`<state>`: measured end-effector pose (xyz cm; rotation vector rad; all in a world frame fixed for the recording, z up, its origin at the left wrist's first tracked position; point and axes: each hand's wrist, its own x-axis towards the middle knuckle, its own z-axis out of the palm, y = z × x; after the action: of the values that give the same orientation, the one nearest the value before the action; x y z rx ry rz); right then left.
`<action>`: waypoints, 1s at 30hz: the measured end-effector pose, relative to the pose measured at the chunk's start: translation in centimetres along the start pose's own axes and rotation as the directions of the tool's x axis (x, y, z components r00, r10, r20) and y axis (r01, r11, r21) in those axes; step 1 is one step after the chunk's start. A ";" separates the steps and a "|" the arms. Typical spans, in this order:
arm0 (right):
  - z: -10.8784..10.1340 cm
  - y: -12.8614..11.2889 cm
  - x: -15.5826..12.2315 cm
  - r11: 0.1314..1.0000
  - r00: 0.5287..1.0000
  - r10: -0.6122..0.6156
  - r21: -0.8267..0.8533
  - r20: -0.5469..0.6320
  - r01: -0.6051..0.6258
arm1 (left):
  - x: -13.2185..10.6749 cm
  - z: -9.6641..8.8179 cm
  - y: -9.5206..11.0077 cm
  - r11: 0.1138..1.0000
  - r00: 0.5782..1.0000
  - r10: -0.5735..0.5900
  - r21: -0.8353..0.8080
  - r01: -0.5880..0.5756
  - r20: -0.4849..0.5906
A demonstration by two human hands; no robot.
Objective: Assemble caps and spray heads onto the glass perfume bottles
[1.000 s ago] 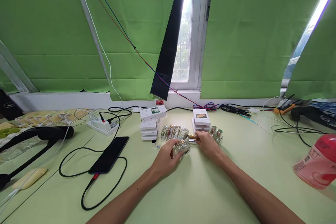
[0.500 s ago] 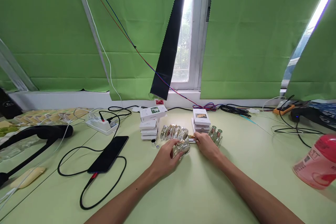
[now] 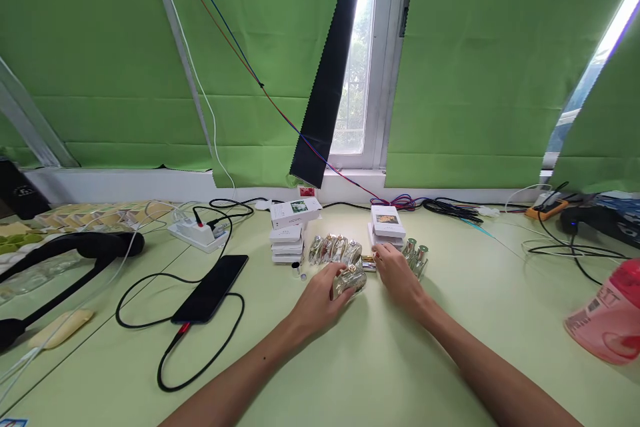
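Observation:
My left hand [image 3: 320, 297] is curled around a small clear glass bottle [image 3: 350, 279] lying on the pale green table [image 3: 380, 360]. My right hand [image 3: 397, 277] reaches in beside it, its fingertips pinched on a small gold piece [image 3: 369, 261] at the bottle's neck. Behind the hands a row of similar glass bottles [image 3: 334, 249] lies side by side. A few silver-capped bottles [image 3: 416, 257] sit just right of my right hand. A loose silver cap [image 3: 295, 271] rests to the left.
Two stacks of small white boxes [image 3: 287, 243] [image 3: 386, 225] stand behind the bottles. A black phone [image 3: 212, 288] on a looping cable lies at the left, beyond it a power strip [image 3: 197, 234] and a black neck-worn device [image 3: 75, 253]. A red bottle [image 3: 607, 313] lies at the right edge.
Both hands stay on the bottle with hardly any movement. The view has shifted slightly, so everything sits a little higher and to the right.

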<state>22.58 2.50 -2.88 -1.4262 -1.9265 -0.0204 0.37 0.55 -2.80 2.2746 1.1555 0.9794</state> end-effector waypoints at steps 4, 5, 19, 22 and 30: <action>-0.4 -1.7 -0.1 0.973 0.978 -0.136 0.166 -0.156 0.162 | 0.0 0.0 0.2 1.000 1.000 -0.002 0.023 0.002 0.009; -0.5 -2.2 -0.2 0.956 0.967 -0.172 0.205 -0.189 0.210 | -0.1 0.0 0.2 1.000 1.000 0.000 0.027 0.000 0.012; -0.6 -4.1 -0.8 0.861 0.906 -0.283 0.332 -0.314 0.384 | -0.1 0.2 0.0 0.998 0.999 0.015 0.058 -0.018 0.050; -0.5 -4.1 -0.9 0.869 0.911 -0.260 0.334 -0.320 0.365 | -0.2 0.2 0.1 0.998 0.999 0.028 0.049 -0.030 0.043; -0.6 -4.5 -1.1 0.869 0.924 -0.206 0.373 -0.322 0.324 | -0.2 0.1 0.1 0.998 0.998 0.039 0.041 -0.041 0.051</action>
<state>19.26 -0.36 -1.29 -0.8162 -1.7501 0.0630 0.40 0.33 -2.83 2.3502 1.1241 0.9151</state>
